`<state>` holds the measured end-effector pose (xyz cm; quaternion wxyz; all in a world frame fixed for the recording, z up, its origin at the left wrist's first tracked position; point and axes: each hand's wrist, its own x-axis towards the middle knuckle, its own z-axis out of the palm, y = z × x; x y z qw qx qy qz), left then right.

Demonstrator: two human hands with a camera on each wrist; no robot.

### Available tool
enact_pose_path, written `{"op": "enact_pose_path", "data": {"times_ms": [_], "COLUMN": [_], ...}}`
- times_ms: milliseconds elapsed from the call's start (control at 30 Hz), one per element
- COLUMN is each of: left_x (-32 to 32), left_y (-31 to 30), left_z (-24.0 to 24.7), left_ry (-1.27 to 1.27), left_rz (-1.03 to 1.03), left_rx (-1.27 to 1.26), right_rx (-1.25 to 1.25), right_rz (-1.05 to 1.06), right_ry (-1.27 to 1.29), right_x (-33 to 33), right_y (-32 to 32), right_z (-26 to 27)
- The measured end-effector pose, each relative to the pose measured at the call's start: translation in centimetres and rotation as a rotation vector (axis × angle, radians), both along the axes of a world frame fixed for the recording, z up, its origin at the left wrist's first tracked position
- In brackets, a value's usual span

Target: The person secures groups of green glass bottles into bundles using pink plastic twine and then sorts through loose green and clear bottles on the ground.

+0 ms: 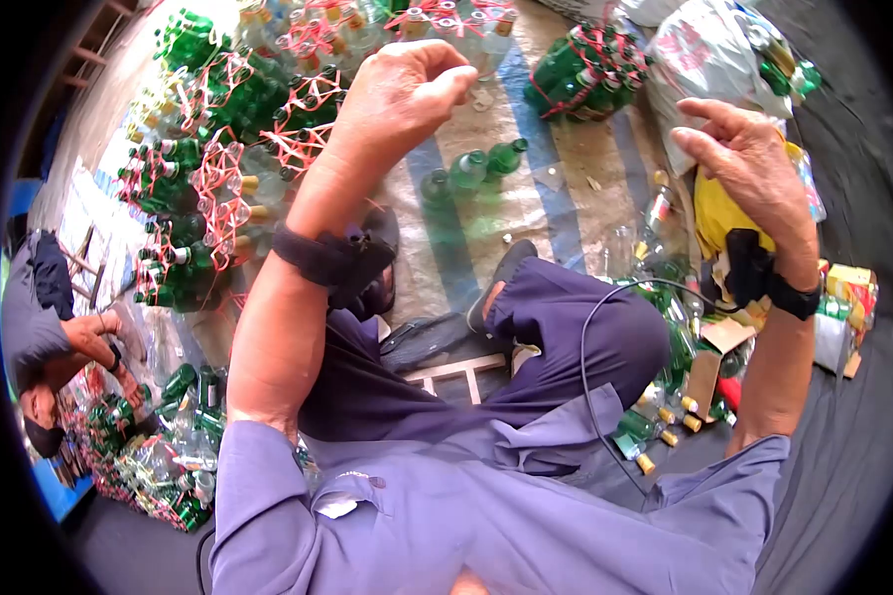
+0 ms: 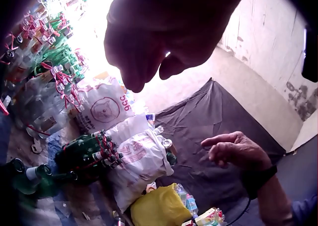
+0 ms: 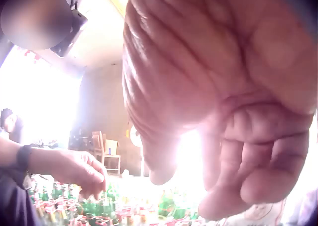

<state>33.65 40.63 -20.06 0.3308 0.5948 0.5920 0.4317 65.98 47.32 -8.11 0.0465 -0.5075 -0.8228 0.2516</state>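
Observation:
My left hand [image 1: 402,94] is raised over the mat, its fingers loosely bent and nothing visible in them. Against bright light it appears as a dark shape [image 2: 159,37] in the left wrist view, a gap between thumb and fingers. My right hand [image 1: 749,164] hovers at the right, thumb and forefinger apart; its palm [image 3: 198,77] fills much of the right wrist view with no object in it. Loose green bottles [image 1: 469,169] stand on the mat below the hands. Beyond them is a bundle of green bottles [image 1: 587,74] tied with red string.
Many tied bottle bundles [image 1: 223,183] crowd the left. White sacks [image 1: 714,59] and a yellow bag [image 1: 719,213] lie at the right, near loose bottles [image 1: 665,407] and a cardboard piece [image 1: 709,367]. Another person [image 1: 45,337] works at far left. A cable [image 1: 585,347] crosses my knee.

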Motion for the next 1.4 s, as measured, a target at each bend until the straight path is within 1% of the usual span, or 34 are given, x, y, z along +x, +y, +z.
{"op": "enact_pose_path", "data": {"times_ms": [33, 67, 100, 167, 233, 300, 367, 400, 433, 467, 500, 533, 600, 633, 700, 767, 800, 833, 900, 933, 967, 1000, 1100, 1133, 1167, 1267, 1333, 1400], "left_x": [0.3, 0.6, 0.8, 1.3, 1.5, 1.7, 2.1, 2.0, 2.1, 2.0, 1.9, 2.0, 2.0, 2.1, 1.5, 1.5, 1.3, 1.4, 1.5, 1.6, 1.7, 1.8, 2.3, 2.5, 2.8, 3.0, 2.6, 2.4], "left_y": [-0.2, -0.5, -0.8, -0.8, -0.7, -0.6, -0.7, -0.6, -0.8, -0.8, -0.7, -0.7, -0.9, -1.1, -0.8, -0.9, -0.8, -0.9, -1.0, -1.1, -1.1, -1.1, -1.2, -1.4, -1.7, -2.5, -3.6, -4.7], "left_z": [0.0, 0.0, -0.1, -0.6, -0.8, -0.8, -0.4, -0.7, -0.4, -0.7, -1.1, -1.2, -1.3, -1.3, -2.3, -2.6, -3.2, -3.1, -3.7, -4.0, -4.2, -4.3, -4.9, -4.8, -4.5, -3.4, -2.5, -0.6], "left_ry": [-0.005, 0.001, 0.007, 0.006, 0.091, 0.068, 0.038, 0.032, 0.037, 0.028, 0.02, 0.029, 0.066, 0.074, 0.103, 0.14, 0.177, 0.206, 0.226, 0.228, 0.271, 0.315, 0.355, 0.355, 0.355, 0.116, 0.101, 0.067], "left_rz": [-0.017, -0.035, -0.052, -0.074, -0.052, -0.061, -0.048, -0.047, -0.045, -0.048, -0.054, -0.047, -0.058, -0.056, -0.067, -0.055, -0.057, -0.064, -0.08, -0.092, -0.105, -0.117, -0.174, -0.176, -0.183, -0.202, -0.195, -0.19], "left_rx": [0.009, -0.011, -0.034, -0.002, -0.002, -0.011, -0.068, -0.073, -0.067, -0.071, -0.075, -0.083, -0.081, -0.076, -0.092, -0.088, -0.048, -0.046, -0.024, -0.025, -0.004, 0.017, 0.017, -0.02, -0.016, -0.141, -0.171, -0.214], "right_rx": [0.119, 0.187, 0.167, 0.136, 0.292, 0.486, 0.507, 0.425, 0.397, 0.317, 0.235, 0.101, 0.059, 0.019, 0.054, -0.012, -0.09, -0.168, -0.54, -0.541, -0.539, -0.53, -0.457, -0.445, -0.436, -0.441, -0.447, -0.454], "right_rz": [0.04, 0.03, -0.008, -0.119, -0.199, -0.269, -0.341, -0.403, -0.403, -0.43, -0.413, -0.51, -0.559, -0.681, -0.639, -0.601, -0.594, -0.588, -0.553, -0.494, -0.434, -0.434, -0.465, -0.509, -0.524, -0.537, -0.533, -0.52], "right_ry": [-0.074, -0.065, -0.121, -0.077, -0.255, -0.523, -0.23, -0.179, -0.15, -0.034, 0.064, 0.166, 0.303, 0.281, -0.009, 0.01, 0.06, 0.11, -0.175, -0.12, -0.065, 0.062, 0.136, 0.176, 0.177, 0.153, 0.136, 0.099], "right_x": [1.5, 2.9, 3.8, 7.9, 10.0, 12.9, 16.2, 14.8, 13.2, 14.0, 13.8, 13.1, 13.9, 12.6, 14.0, 15.7, 16.6, 16.9, 15.2, 16.6, 18.2, 18.6, 19.5, 19.8, 19.5, 19.2, 19.3, 19.5], "right_y": [-0.3, -1.0, -1.7, -1.8, -3.7, -5.6, -7.8, -10.2, -12.7, -14.2, -16.1, -17.5, -20.3, -21.8, -24.8, -28.9, -31.6, -33.8, -35.4, -37.6, -40.0, -41.5, -44.8, -45.9, -46.4, -47.5, -47.9, -47.9], "right_z": [1.5, 3.0, 5.1, 8.1, 12.1, 14.9, 14.2, 13.5, 12.0, 9.2, 6.4, 3.6, -4.4, -6.6, -14.3, -21.9, -25.8, -28.1, -25.6, -28.4, -32.5, -34.3, -39.6, -41.9, -42.3, -42.8, -42.5, -41.4]}}
